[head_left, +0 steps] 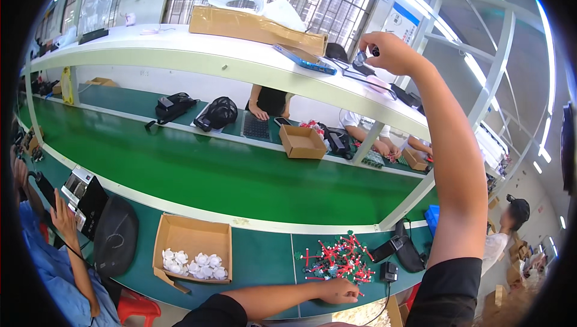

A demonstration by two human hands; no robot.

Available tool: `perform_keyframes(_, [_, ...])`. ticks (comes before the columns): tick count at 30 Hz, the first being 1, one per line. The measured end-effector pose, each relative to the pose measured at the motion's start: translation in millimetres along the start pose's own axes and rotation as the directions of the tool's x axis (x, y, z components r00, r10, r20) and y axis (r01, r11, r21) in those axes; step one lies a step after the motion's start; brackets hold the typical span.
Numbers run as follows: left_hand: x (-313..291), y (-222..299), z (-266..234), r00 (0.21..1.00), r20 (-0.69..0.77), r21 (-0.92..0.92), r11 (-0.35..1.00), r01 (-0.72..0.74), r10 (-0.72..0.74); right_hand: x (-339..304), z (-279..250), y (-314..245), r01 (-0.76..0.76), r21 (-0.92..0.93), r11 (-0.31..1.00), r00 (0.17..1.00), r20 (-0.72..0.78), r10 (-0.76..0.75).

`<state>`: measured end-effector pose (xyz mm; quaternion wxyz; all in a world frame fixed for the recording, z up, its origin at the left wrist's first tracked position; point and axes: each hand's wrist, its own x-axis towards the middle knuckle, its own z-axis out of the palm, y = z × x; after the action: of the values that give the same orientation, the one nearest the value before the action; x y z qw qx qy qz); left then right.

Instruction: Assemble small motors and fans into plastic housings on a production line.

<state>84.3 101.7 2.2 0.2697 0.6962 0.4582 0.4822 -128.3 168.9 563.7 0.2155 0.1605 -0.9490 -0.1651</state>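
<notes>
Two Hands, Two Levels: Shelf Device and Table Parts

Two hands work apart; the right hand [390, 51] is raised to the upper shelf [180, 57], its fingers pinched shut on a small dark device [362, 63] at the shelf's front edge, beside a blue flat item [303, 60] and a long brown carton [255, 27]; a thin cable appears to trail from the device along the shelf.

Left hand [339, 291] rests low on the green table [264, 261], fingers curled loosely at the near edge of a pile of red and green parts [339, 258]; whether it grips one cannot be told.

Handling, as judged: the device looks small, rigid and light, so a fingertip pinch at its sides should suffice; the trailing cable may snag or drag. The pile parts look thin, light and tangled; lift one by its stem rather than pull through the heap.

Adjacent items: an open box [192, 246] holding white flower-like pieces [195, 264] stands left of the pile; a black pouch [409, 249] and a small black block [389, 272] lie to its right; a green conveyor [228, 174] runs beyond; other persons sit at the far side and at the left.
</notes>
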Motion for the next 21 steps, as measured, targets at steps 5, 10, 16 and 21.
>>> perform_keyframes(5, [-0.5,-4.9,2.3,1.0,-0.005,0.039,0.999,-0.008,0.009,-20.6,-4.0,-4.5,0.037,0.009,0.999,0.986,-0.161,-0.035])
perform_keyframes(10, [-2.2,-1.3,1.8,1.0,0.011,0.048,0.999,0.006,-0.007,-36.1,-9.0,-13.3,0.092,-0.074,0.993,0.961,-0.255,-0.108])
perform_keyframes(16, [19.5,30.9,-33.8,0.91,-0.412,-0.176,0.975,-0.134,0.051,-83.1,-32.9,-80.1,0.183,0.072,0.981,0.927,-0.346,-0.147])
perform_keyframes(21, [-21.9,151.9,-157.6,0.531,-0.847,-0.344,0.741,-0.576,0.019,-141.4,-8.6,-143.5,0.273,0.342,0.899,0.923,-0.357,-0.144])
